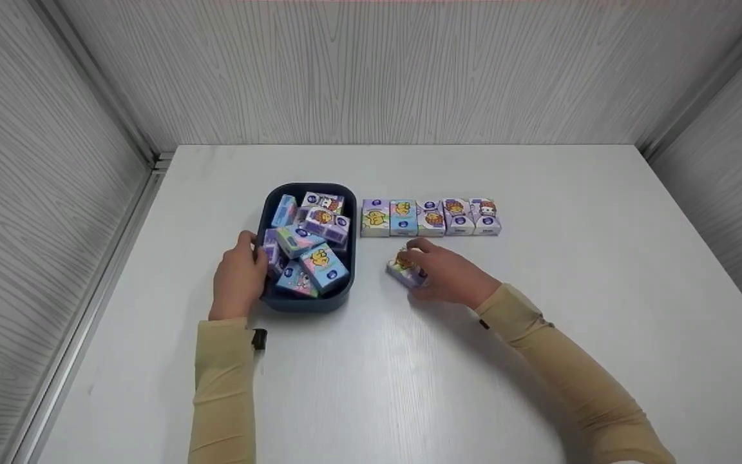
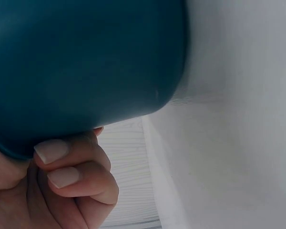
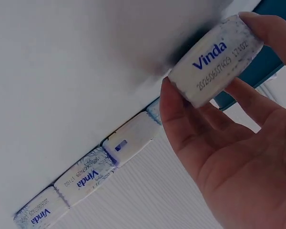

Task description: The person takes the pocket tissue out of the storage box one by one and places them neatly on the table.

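A dark blue plastic bin (image 1: 310, 304) stands left of centre in the head view, filled with a jumble of small tissue packs (image 1: 324, 265) in purple, blue and white. My left hand (image 1: 239, 277) grips its left rim; in the left wrist view the fingers curl against the bin's smooth outer wall (image 2: 86, 62). Right of the bin, my right hand (image 1: 449, 274) pinches one tissue pack (image 1: 403, 274) between thumb and fingers, close over the table. The right wrist view shows the blue "Vinda" print on that pack's side (image 3: 212, 62).
Several tissue packs (image 1: 431, 220) lie side by side in a straight row just right of the bin, beyond my right hand. The white table (image 1: 371, 386) is bounded by wood-grain panels at the back (image 1: 371, 77) and both sides.
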Tool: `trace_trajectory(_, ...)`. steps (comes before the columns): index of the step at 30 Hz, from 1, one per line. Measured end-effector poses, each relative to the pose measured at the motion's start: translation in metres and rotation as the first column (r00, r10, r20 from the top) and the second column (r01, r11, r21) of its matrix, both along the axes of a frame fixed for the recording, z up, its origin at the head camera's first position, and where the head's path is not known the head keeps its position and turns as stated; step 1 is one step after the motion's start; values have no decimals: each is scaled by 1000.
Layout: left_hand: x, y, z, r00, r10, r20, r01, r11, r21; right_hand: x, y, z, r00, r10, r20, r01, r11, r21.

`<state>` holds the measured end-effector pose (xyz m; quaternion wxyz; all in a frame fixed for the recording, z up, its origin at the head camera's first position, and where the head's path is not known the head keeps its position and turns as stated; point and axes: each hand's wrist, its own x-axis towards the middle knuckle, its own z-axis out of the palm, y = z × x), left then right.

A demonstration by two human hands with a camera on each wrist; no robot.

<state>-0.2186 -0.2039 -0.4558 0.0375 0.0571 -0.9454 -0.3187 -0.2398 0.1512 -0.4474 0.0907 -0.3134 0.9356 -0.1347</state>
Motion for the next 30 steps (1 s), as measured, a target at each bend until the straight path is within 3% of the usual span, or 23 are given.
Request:
trace_trajectory(16,-1,1,-3,999,10,34,-10,1000,17,22,1,3,989,138,-44,-137,990,37)
trace_trajectory(26,-2,1,0,999,11,32,-11,1000,16,28,-11,2,960,227,-161,-227,974,17)
trace_trajectory(30,-1,0,0,1000,6,8,-6,1000,9,25,-19,0,960,220,-175,-224,975,2)
